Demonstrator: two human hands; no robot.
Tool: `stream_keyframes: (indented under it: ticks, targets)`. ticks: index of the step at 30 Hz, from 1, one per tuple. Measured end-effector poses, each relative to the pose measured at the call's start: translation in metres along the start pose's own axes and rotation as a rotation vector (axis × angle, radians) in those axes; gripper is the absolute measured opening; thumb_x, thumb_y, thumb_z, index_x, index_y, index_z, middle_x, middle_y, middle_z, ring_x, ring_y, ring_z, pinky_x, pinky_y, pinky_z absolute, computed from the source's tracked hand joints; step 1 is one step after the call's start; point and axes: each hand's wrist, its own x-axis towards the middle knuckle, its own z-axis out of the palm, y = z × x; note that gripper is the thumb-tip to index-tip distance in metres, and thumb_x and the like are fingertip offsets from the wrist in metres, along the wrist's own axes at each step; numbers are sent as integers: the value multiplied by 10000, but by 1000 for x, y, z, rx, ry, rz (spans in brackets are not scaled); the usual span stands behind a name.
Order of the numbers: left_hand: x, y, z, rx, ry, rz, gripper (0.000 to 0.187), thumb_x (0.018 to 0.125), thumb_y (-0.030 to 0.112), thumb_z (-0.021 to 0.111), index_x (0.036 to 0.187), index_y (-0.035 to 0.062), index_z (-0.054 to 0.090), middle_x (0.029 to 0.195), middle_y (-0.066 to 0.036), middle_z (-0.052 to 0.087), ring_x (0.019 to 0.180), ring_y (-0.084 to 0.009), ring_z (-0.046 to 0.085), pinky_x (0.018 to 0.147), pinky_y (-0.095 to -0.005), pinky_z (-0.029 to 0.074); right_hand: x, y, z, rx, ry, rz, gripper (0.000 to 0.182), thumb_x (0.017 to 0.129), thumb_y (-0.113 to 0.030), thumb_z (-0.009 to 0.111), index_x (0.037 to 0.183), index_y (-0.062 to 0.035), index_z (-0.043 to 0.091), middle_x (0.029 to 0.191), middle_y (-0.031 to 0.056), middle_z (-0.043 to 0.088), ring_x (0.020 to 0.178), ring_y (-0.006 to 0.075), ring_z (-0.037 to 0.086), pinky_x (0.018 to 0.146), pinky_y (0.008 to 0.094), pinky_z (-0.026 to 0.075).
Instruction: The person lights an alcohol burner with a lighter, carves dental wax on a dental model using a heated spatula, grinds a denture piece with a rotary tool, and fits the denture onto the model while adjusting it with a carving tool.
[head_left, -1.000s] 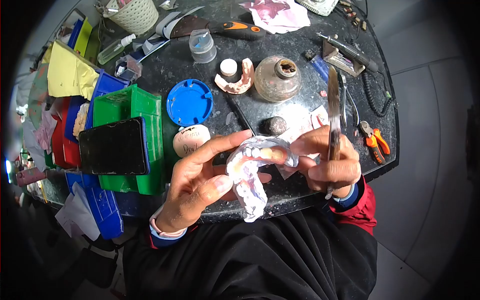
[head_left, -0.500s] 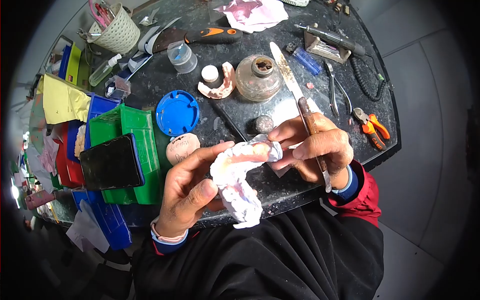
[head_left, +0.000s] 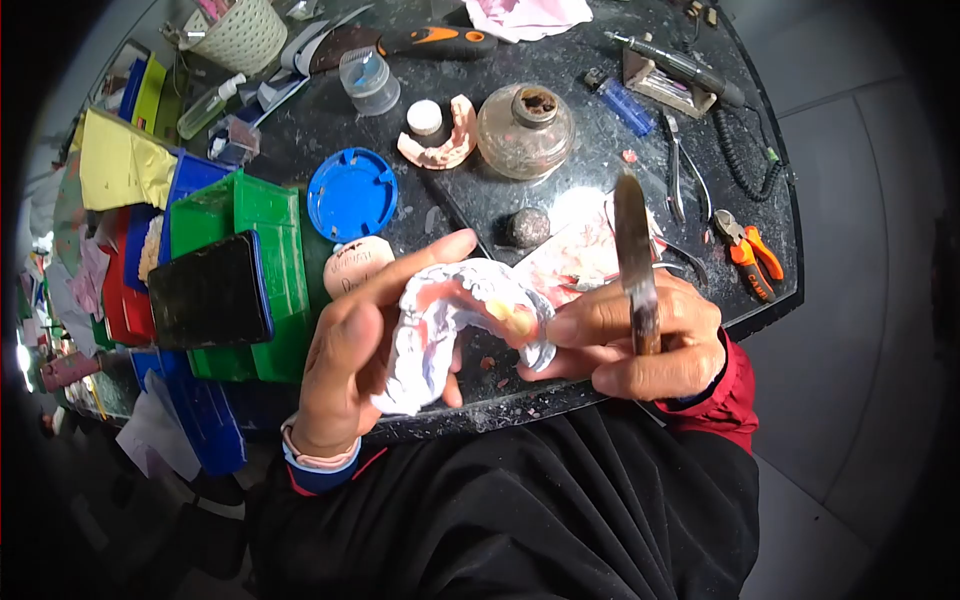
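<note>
My left hand is wrapped around the left side of a white, horseshoe-shaped dental cast, its thumb raised and its fingers partly hidden behind the cast. Pink wax lines the inner curve of the arch, with a yellowish patch towards the right. My right hand touches the right end of the cast with its fingertips. That same hand grips a wax knife by its brown handle, blade pointing away from me. Just beyond the cast lies a pink-stained paper.
A glass burner, a pink arch model and a blue lid stand farther back. At left, a phone leans on a green bin. Orange-handled cutters and pliers lie right; a handpiece rests behind.
The cast has been turned, bringing its waxed inner curve and yellowish patch into view. The knife has shifted in my right hand, its blade now nearer. The pink-stained paper is now uncovered.
</note>
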Motion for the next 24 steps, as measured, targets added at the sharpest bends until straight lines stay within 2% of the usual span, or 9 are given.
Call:
stream_keyframes:
  ticks: [1, 4, 8, 11, 12, 15, 18, 21, 24]
  targets:
    - [3, 1, 5, -13, -7, 4, 674, 862, 359, 507, 1305, -101, 293, 974, -141, 592, 784, -127, 596, 558, -236, 526, -1, -2, 0, 4, -20, 7, 265, 599, 47, 721, 827, -14, 601, 918, 218, 606, 763, 297, 647, 606, 337, 545]
    - [5, 9, 18, 72, 35, -105, 553, 781, 103, 572, 1259, -65, 350, 971, -140, 596, 804, -125, 590, 526, -210, 515, -3, 2, 7, 36, 24, -68, 250, 612, 43, 713, 833, -9, 607, 900, 220, 600, 746, 301, 650, 612, 343, 550]
    - [6, 16, 19, 50, -3, -186, 529, 777, 117, 581, 1223, -67, 364, 974, -148, 595, 823, -141, 600, 567, -227, 535, -8, 0, 12, 108, 82, -32, 235, 630, 36, 704, 841, -3, 610, 883, 220, 595, 746, 304, 651, 612, 345, 551]
    - [8, 9, 31, 152, 159, -148, 675, 691, 183, 568, 1238, -107, 298, 938, -198, 547, 775, -189, 601, 494, -250, 550, -10, 10, 11, 117, 55, -138, 226, 630, 28, 708, 831, -1, 608, 881, 216, 595, 741, 293, 647, 605, 338, 549]
    - [8, 12, 32, 162, 131, -161, 697, 675, 192, 573, 1239, -110, 294, 1056, -261, 505, 835, -230, 604, 620, -304, 574, -9, 10, 11, 114, 45, -144, 228, 627, 27, 710, 829, -3, 609, 877, 214, 597, 738, 290, 646, 604, 337, 548]
    - [9, 8, 25, 62, 64, -136, 755, 669, 213, 579, 1265, -106, 243, 1102, -323, 473, 874, -269, 605, 710, -346, 568, -10, 11, 16, 100, 76, -169, 231, 620, 23, 716, 822, -9, 610, 862, 207, 603, 730, 281, 640, 600, 331, 543]
    - [8, 9, 26, -307, 82, -162, 749, 670, 186, 577, 1264, -91, 216, 1085, -361, 462, 881, -290, 610, 740, -355, 562, -7, 10, 18, 73, 93, -170, 236, 613, 19, 722, 819, -14, 612, 848, 201, 608, 731, 277, 638, 595, 324, 539]
    - [10, 9, 29, -67, 113, -134, 728, 668, 163, 596, 1246, -72, 219, 1070, -382, 460, 870, -305, 617, 740, -366, 562, -6, 11, 16, 64, 76, -182, 243, 609, 14, 726, 821, -15, 611, 847, 195, 609, 732, 273, 637, 589, 314, 535]
    - [11, 0, 20, 53, 113, -64, 689, 643, 114, 634, 1219, -47, 290, 1069, -317, 504, 830, -254, 627, 706, -302, 544, -8, 12, 18, 75, 101, -169, 265, 599, 17, 736, 830, -18, 611, 848, 187, 607, 730, 270, 637, 583, 307, 533]
